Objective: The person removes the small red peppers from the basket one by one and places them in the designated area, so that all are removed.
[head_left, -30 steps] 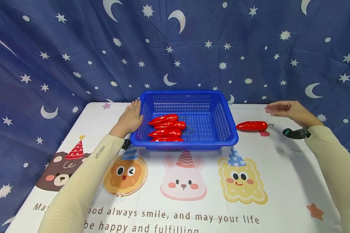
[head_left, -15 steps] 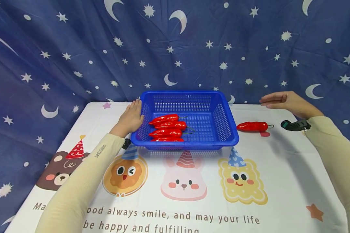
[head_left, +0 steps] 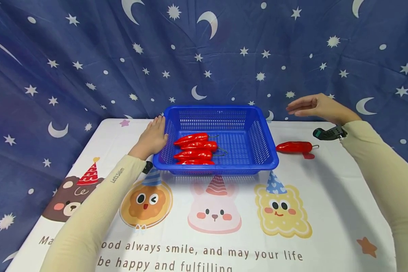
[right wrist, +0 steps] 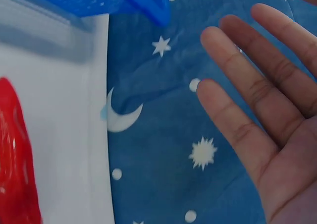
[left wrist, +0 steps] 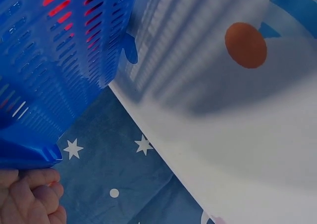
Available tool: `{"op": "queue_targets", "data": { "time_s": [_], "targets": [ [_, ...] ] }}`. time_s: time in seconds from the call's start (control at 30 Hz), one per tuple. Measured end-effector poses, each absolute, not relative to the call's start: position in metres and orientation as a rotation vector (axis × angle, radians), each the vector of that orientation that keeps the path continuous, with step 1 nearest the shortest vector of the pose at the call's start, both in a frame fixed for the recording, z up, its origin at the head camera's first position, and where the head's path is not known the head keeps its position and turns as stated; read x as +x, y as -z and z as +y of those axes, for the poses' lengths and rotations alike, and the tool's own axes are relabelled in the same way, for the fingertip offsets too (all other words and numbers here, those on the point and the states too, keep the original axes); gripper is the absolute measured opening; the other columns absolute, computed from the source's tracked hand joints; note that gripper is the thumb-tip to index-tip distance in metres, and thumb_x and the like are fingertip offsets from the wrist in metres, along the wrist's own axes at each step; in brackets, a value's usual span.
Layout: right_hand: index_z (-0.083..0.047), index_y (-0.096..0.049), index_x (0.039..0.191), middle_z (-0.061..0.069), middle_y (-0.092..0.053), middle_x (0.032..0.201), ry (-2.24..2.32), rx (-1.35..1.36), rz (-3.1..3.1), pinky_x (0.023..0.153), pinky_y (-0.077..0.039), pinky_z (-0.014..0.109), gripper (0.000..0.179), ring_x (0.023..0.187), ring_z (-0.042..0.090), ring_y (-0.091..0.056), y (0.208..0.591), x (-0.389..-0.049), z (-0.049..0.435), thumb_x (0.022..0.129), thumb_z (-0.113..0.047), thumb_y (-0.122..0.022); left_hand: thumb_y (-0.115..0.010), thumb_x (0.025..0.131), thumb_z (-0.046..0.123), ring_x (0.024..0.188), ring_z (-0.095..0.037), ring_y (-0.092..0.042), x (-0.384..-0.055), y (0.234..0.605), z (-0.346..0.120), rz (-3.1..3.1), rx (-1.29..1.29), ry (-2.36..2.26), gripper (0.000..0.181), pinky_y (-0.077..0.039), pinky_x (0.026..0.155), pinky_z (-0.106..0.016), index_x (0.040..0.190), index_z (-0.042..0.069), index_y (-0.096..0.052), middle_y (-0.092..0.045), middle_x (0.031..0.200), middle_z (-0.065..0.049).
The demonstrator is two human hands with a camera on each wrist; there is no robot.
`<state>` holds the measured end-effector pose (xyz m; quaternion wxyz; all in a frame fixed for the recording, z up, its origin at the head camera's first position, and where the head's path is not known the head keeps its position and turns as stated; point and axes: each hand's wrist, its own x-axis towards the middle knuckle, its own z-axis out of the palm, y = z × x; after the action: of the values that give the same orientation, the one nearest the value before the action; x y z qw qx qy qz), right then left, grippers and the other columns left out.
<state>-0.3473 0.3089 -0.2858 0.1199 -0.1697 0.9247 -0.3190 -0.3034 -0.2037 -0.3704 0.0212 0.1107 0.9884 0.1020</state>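
Note:
A blue perforated plastic basket (head_left: pixel 215 167) stands on the table, with several shiny red chili peppers (head_left: pixel 194 155) lying side by side in its left half. My left hand (head_left: pixel 151 138) rests against the basket's left rim, fingers straight and together; in the left wrist view its fingers (left wrist: pixel 42 192) touch the rim's edge. Just right of the basket, another red chili pepper (head_left: pixel 294 147) lies on the table, its green stem pointing right. Above and behind that pepper hovers my right hand (head_left: pixel 321 107), holding nothing. The right wrist view shows its fingers (right wrist: pixel 247 80) extended and slightly spread.
A white cloth with cartoon prints and lettering covers the table (head_left: pixel 248 211). Behind the table hangs a dark blue curtain (head_left: pixel 231 53) with stars and moons, close to the basket's back. The table's back edge runs just beneath my right hand.
My right hand has moved left and upward, nearer to the basket, with its fingers still extended. The left hand, the basket and the peppers have stayed in place.

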Motion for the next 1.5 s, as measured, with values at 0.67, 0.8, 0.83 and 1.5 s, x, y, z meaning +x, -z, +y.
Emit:
{"op": "queue_targets", "data": {
  "time_s": [0.67, 0.8, 0.83, 1.5],
  "targets": [
    [-0.009, -0.058, 0.127, 0.009, -0.061, 0.128, 0.985, -0.664, 2.591, 0.103, -0.041, 0.055, 0.046, 0.118, 0.028, -0.058, 0.282, -0.37, 0.232, 0.087, -0.03, -0.064, -0.036, 0.095, 0.02, 0.145, -0.04, -0.01, -0.306, 0.368, -0.203, 3.075, 0.347, -0.247, 0.065, -0.007, 0.12, -0.048, 0.147, -0.01, -0.009, -0.012, 0.154, -0.028],
    [-0.008, -0.057, 0.128, 0.012, -0.061, 0.128, 0.988, -0.711, 2.561, 0.103, -0.04, 0.056, 0.046, 0.119, 0.032, -0.057, 0.285, -0.374, 0.22, 0.088, -0.028, -0.063, -0.036, 0.095, 0.021, 0.145, -0.041, -0.011, -0.305, 0.367, -0.203, 3.075, 0.356, -0.244, 0.065, -0.008, 0.12, -0.048, 0.147, -0.01, -0.009, -0.012, 0.154, -0.028],
    [-0.008, -0.057, 0.128, 0.012, -0.061, 0.128, 0.989, -0.719, 2.555, 0.103, -0.04, 0.055, 0.046, 0.119, 0.032, -0.057, 0.286, -0.375, 0.217, 0.088, -0.028, -0.062, -0.036, 0.096, 0.021, 0.145, -0.04, -0.011, -0.305, 0.367, -0.203, 3.075, 0.357, -0.245, 0.065, -0.008, 0.12, -0.048, 0.147, -0.01, -0.009, -0.012, 0.154, -0.028],
    [-0.002, -0.058, 0.126, 0.014, -0.061, 0.127, 1.091, -0.797, 2.412, 0.1, -0.045, 0.05, 0.04, 0.118, 0.036, -0.057, 0.31, -0.387, 0.162, 0.09, -0.021, -0.06, -0.038, 0.095, 0.021, 0.145, -0.039, -0.011, -0.303, 0.368, -0.204, 3.078, 0.33, -0.249, 0.066, -0.007, 0.12, -0.048, 0.147, -0.008, -0.011, -0.013, 0.155, -0.026]
  ]
}}
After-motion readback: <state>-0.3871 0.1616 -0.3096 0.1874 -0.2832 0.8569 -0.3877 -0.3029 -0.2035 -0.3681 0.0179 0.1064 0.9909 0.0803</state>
